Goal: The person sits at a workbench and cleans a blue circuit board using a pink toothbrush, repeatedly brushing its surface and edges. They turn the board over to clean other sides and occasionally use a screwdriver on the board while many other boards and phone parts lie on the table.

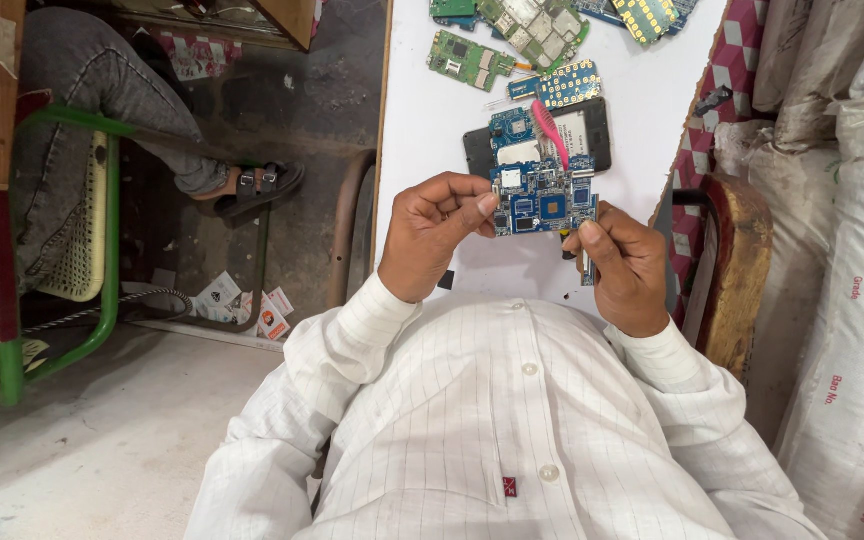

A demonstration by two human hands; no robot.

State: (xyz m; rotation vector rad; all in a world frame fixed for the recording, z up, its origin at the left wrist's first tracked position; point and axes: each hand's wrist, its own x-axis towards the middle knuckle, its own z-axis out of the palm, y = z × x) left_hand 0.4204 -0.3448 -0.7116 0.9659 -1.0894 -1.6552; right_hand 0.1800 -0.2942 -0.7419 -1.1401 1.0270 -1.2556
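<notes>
Left hand (pixel 439 232): fingers clamped on blue circuit board (pixel 544 200).
Right hand (pixel 624 262): pinches board edge.
Beyond: black phone shell (pixel 592 135), pink brush (pixel 550 130), white table (pixel 422 120).

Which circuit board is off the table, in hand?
The blue circuit board, gripped between left hand and right hand. The green board and the others lie flat on the white table.

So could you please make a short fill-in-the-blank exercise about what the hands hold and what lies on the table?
1. Both hands hold a ____ circuit board.
2. The left hand grips the board's ____ edge.
3. On the white table, beyond the board, a ____ brush lies on a dark phone case.

Missing words: blue; left; pink
</notes>
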